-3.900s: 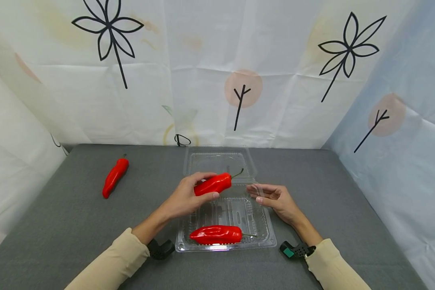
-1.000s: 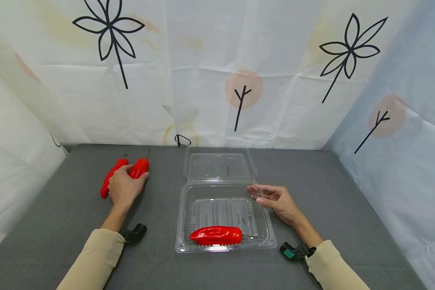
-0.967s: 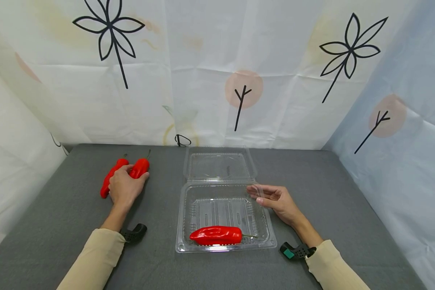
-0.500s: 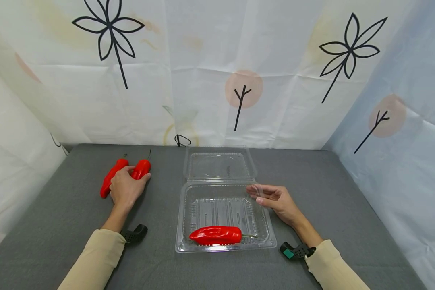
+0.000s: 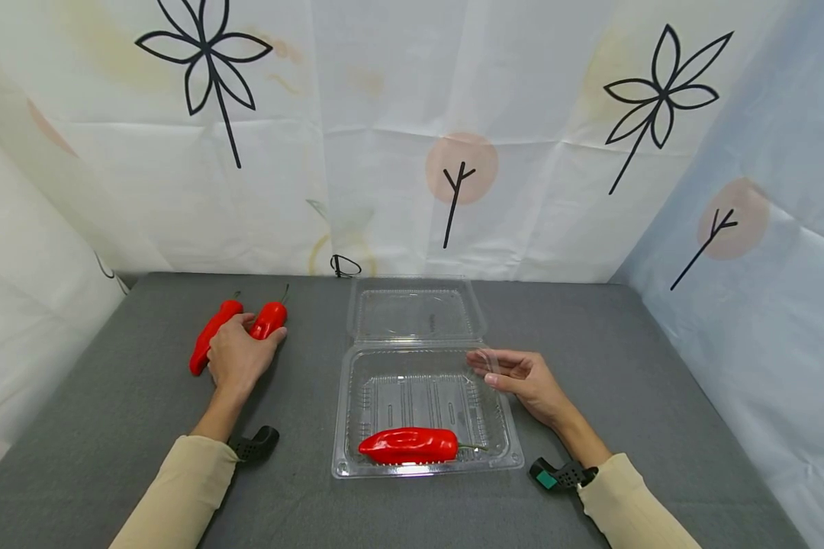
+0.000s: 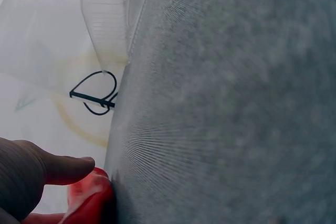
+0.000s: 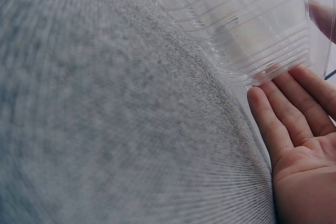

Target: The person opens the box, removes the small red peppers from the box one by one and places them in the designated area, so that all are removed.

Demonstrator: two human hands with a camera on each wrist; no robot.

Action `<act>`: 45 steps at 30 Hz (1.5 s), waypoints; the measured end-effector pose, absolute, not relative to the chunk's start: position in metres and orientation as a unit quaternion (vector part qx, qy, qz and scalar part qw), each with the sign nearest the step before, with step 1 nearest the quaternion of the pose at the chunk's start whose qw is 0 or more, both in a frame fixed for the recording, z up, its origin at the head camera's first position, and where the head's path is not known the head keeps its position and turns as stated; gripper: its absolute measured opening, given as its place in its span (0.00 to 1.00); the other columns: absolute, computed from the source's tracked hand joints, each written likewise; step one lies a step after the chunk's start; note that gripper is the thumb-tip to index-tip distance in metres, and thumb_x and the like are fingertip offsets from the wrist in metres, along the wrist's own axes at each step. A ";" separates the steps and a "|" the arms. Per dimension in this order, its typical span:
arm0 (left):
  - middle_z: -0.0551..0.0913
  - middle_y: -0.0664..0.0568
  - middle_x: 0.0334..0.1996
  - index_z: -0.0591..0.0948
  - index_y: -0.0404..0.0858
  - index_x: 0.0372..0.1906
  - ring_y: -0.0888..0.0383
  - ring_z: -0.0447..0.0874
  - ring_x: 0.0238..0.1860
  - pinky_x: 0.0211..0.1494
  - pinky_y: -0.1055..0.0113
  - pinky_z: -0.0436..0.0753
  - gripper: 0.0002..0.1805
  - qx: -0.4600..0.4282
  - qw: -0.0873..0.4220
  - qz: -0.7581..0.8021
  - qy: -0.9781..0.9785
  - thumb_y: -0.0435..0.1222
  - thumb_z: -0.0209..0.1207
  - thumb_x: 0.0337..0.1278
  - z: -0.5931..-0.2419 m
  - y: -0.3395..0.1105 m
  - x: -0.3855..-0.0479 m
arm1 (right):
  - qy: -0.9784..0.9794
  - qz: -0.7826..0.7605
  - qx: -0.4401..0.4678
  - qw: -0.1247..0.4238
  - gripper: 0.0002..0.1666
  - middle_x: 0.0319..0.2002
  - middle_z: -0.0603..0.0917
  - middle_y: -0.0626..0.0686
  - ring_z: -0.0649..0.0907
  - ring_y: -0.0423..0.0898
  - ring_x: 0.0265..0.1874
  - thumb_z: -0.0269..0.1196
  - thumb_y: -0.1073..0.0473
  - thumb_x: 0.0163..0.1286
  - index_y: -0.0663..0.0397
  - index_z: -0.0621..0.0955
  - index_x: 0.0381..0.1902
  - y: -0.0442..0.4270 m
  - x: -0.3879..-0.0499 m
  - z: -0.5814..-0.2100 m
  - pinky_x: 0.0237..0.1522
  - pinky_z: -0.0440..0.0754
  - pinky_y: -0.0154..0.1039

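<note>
My left hand (image 5: pixel 239 354) is at the left of the table, gripping a red pepper (image 5: pixel 269 320) with the thumb on its right side. The same pepper (image 6: pixel 89 198) shows under the thumb in the left wrist view. Close by on the left lies another red pepper (image 5: pixel 209 339), partly behind the hand. A third red pepper (image 5: pixel 408 445) lies along the near side of a clear plastic clamshell container (image 5: pixel 419 473). My right hand (image 5: pixel 522 381) stays at the container's right side. In the right wrist view its straight fingers (image 7: pixel 286 114) touch the plastic wall.
The container's clear lid (image 5: pixel 415 309) is folded back flat toward the far edge of the grey table (image 5: pixel 563 320). A white patterned cloth (image 5: pixel 384 152) hangs behind, with more cloth at both sides.
From above the container, my left hand has carried its pepper left, beside the other one. In the last second it shifts very slightly right. The right hand stays put.
</note>
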State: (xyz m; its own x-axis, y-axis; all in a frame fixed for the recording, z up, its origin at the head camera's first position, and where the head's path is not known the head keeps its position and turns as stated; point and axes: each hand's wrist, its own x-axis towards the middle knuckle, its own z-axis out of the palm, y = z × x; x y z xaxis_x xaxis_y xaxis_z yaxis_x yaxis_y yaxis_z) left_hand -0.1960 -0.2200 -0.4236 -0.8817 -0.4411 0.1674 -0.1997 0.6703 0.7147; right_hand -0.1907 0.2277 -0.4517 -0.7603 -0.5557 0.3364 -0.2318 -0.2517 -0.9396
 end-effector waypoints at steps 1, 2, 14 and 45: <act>0.80 0.31 0.54 0.75 0.27 0.64 0.33 0.78 0.48 0.41 0.38 0.79 0.35 0.177 0.167 -0.365 -0.899 0.46 0.67 0.60 -0.423 -0.220 -0.196 | 0.600 -0.721 -0.328 0.113 0.25 0.61 0.79 0.70 0.80 0.58 0.61 0.59 0.77 0.70 0.87 0.68 0.62 0.228 -0.191 -0.452 0.62 0.77 0.46; 0.80 0.31 0.55 0.75 0.27 0.65 0.33 0.78 0.49 0.43 0.37 0.78 0.35 0.174 0.169 -0.367 -0.898 0.46 0.67 0.60 -0.422 -0.219 -0.195 | 0.599 -0.721 -0.330 0.113 0.25 0.61 0.79 0.70 0.80 0.58 0.61 0.59 0.77 0.70 0.87 0.68 0.62 0.228 -0.191 -0.452 0.62 0.77 0.46; 0.78 0.31 0.58 0.75 0.29 0.67 0.35 0.76 0.55 0.57 0.38 0.73 0.34 0.111 0.209 -0.393 -0.888 0.42 0.67 0.60 -0.404 -0.208 -0.189 | 0.610 -0.718 -0.315 0.113 0.25 0.60 0.79 0.70 0.80 0.57 0.61 0.59 0.77 0.69 0.87 0.69 0.62 0.228 -0.189 -0.451 0.62 0.77 0.46; 0.81 0.39 0.60 0.76 0.30 0.66 0.40 0.79 0.59 0.62 0.46 0.78 0.31 -0.128 0.072 -0.534 -0.833 0.33 0.71 0.58 -0.370 -0.145 -0.154 | 0.603 -0.719 -0.328 0.109 0.25 0.60 0.80 0.70 0.81 0.59 0.60 0.59 0.77 0.70 0.88 0.68 0.62 0.227 -0.191 -0.451 0.62 0.77 0.46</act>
